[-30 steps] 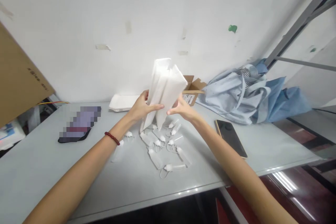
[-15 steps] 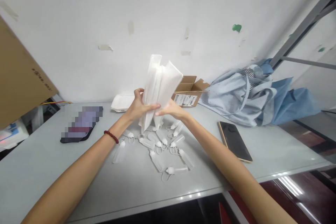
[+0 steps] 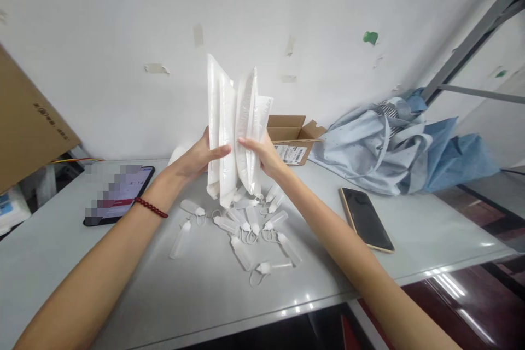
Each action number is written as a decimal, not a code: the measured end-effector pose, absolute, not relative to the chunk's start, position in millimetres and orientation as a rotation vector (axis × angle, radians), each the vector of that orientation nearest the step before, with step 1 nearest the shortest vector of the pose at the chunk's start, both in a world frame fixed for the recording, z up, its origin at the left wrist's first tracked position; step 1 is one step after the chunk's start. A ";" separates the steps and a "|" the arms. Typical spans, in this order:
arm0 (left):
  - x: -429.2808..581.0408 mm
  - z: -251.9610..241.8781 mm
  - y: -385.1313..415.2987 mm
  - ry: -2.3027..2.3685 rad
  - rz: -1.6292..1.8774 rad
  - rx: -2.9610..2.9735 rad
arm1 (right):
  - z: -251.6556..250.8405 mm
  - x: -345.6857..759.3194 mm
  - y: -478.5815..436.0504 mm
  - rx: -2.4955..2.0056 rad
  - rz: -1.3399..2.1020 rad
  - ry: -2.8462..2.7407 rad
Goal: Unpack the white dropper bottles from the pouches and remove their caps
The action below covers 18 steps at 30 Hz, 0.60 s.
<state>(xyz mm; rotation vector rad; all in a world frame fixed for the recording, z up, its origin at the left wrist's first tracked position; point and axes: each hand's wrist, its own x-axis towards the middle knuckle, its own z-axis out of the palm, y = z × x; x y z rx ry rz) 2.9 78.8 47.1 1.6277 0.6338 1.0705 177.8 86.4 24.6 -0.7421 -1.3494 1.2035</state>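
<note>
My left hand [image 3: 199,156] is closed around puffy white plastic packets [image 3: 221,131], thumb across the near side. Facing it, my right hand [image 3: 266,154] grips more white packets [image 3: 247,136], its thumb on their inner edge. Both bunches stand upright side by side above the table, with a narrow gap between their upper parts. Whether they are joined lower down I cannot tell. Below and nearer to me lie several small translucent squeeze bottles [image 3: 241,253] with white caps and looped tethers. A white item [image 3: 176,154] behind my left hand is mostly hidden.
An opened cardboard box [image 3: 293,142] stands behind my right hand. One phone [image 3: 366,220] lies at the right, another phone [image 3: 123,192] at the left. Light-blue cloth [image 3: 369,147] is heaped at the back right. A large cardboard sheet or box [image 3: 28,120] juts in at the left.
The packets have turned and come up a little, and the two bunches now stand apart at the top. My left hand has shifted slightly left; both thumbs now rest higher on the packets.
</note>
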 end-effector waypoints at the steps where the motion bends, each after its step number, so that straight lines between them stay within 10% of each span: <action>1: 1.6 50.3 77.2 0.616 1.003 1.665 | 25.6 177.5 85.7 -0.710 1.207 -1.332; 18: -5.2 54.7 78.2 0.864 1.416 1.546 | 39.3 185.8 93.1 -0.662 1.004 -1.287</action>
